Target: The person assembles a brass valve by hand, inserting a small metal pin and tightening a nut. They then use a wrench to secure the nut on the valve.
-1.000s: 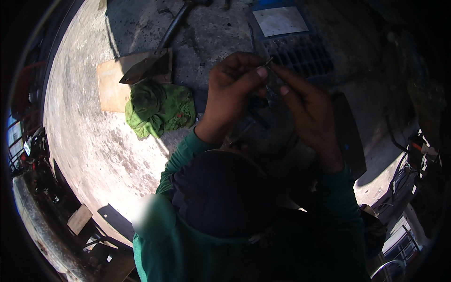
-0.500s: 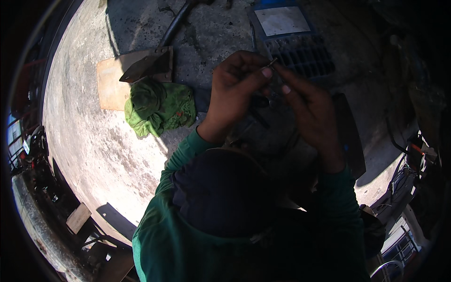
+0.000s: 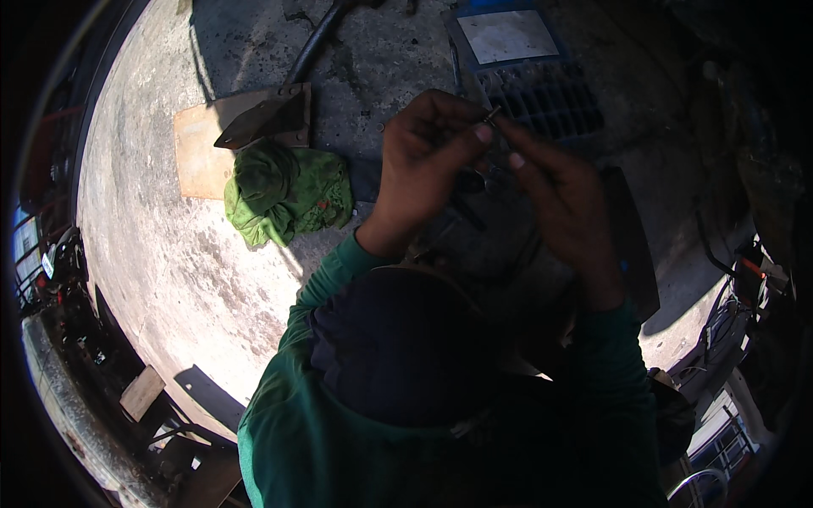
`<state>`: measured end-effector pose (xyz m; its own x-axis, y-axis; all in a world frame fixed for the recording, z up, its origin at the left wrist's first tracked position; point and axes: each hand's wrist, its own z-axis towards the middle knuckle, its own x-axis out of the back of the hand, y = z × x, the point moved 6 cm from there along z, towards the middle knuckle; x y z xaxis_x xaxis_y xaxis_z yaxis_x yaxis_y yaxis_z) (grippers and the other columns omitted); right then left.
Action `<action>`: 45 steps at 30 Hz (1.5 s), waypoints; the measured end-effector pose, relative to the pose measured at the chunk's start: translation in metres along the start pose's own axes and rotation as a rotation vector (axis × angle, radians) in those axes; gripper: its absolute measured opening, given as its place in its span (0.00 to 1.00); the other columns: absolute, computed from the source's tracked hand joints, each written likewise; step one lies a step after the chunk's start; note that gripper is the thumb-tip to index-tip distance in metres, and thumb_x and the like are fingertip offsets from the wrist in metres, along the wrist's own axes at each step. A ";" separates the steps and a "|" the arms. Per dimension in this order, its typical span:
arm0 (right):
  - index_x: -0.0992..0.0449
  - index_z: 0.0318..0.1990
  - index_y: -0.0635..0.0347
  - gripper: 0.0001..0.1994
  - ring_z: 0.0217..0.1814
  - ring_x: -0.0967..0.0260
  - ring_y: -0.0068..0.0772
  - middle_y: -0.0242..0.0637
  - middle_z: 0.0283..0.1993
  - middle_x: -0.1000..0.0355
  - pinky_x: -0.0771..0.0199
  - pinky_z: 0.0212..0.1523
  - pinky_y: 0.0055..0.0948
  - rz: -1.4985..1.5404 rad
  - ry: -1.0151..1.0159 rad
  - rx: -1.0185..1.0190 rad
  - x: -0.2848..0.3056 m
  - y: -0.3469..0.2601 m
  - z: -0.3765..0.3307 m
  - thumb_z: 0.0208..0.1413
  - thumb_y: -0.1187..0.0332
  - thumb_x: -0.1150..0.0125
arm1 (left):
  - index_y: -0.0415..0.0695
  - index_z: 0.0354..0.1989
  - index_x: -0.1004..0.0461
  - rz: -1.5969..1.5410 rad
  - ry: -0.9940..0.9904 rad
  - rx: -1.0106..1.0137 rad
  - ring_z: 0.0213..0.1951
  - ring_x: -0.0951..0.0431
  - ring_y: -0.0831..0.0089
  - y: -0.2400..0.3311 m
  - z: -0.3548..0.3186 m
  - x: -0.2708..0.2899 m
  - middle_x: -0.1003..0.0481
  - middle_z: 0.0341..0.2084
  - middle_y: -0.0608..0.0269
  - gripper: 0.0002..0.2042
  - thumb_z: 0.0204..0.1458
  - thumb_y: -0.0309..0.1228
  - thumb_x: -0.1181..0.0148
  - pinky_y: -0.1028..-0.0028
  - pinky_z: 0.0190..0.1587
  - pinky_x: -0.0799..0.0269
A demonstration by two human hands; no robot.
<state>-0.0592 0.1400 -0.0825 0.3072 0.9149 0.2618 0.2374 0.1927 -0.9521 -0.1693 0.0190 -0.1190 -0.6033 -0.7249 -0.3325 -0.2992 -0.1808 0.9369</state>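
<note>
Between thumb and fingers, my left hand [image 3: 428, 157] pinches a small thin metal piece [image 3: 494, 112], too small to make out in kind. Its tip sticks up toward the compartment box. My right hand [image 3: 559, 182] is raised close beside it, fingers bent and pointing at the piece. The right fingertips meet or nearly meet its end; whether they hold it I cannot tell. Both hands are above the concrete floor, in shade. Some dark tool-like shapes lie below and between them, hard to make out.
A bunched green cloth [image 3: 292, 195] lies left of my left hand, against a tan board [image 3: 196, 152] and a dark metal plate [image 3: 267, 118]. Beyond is a dark bar [image 3: 318, 42]. A box with many small compartments [image 3: 546, 100] stands ahead, its blue-edged lid [image 3: 508, 38] raised.
Almost nothing differs. The fingers of both hands have shifted very slightly around the small metal piece.
</note>
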 end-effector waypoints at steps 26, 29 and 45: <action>0.24 0.63 0.59 0.19 0.44 0.19 0.28 0.45 0.43 0.17 0.23 0.45 0.28 0.021 0.094 -0.089 -0.008 0.007 -0.002 0.67 0.72 0.47 | 0.35 0.46 0.31 -0.232 0.030 0.002 0.37 0.19 0.74 -0.021 -0.001 -0.011 0.21 0.36 0.56 0.08 0.62 0.22 0.40 0.74 0.42 0.21; 0.26 0.66 0.57 0.21 0.36 0.33 0.16 0.32 0.40 0.21 0.33 0.38 0.20 0.095 0.050 -0.145 -0.007 0.010 -0.001 0.67 0.70 0.44 | 0.35 0.45 0.30 -0.229 0.033 -0.016 0.36 0.20 0.75 -0.020 0.000 -0.010 0.21 0.34 0.58 0.08 0.62 0.23 0.40 0.74 0.41 0.22; 0.24 0.62 0.61 0.18 0.49 0.19 0.39 0.51 0.51 0.20 0.21 0.47 0.32 0.004 0.324 0.156 -0.020 0.022 -0.007 0.67 0.73 0.48 | 0.38 0.47 0.31 -0.346 -0.014 0.137 0.39 0.20 0.73 -0.039 0.002 -0.016 0.22 0.39 0.57 0.08 0.62 0.23 0.41 0.74 0.44 0.22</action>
<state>-0.0539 0.1239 -0.1071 0.5901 0.7605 0.2708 0.0996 0.2643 -0.9593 -0.1493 0.0385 -0.1500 -0.4593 -0.6271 -0.6291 -0.5825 -0.3221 0.7463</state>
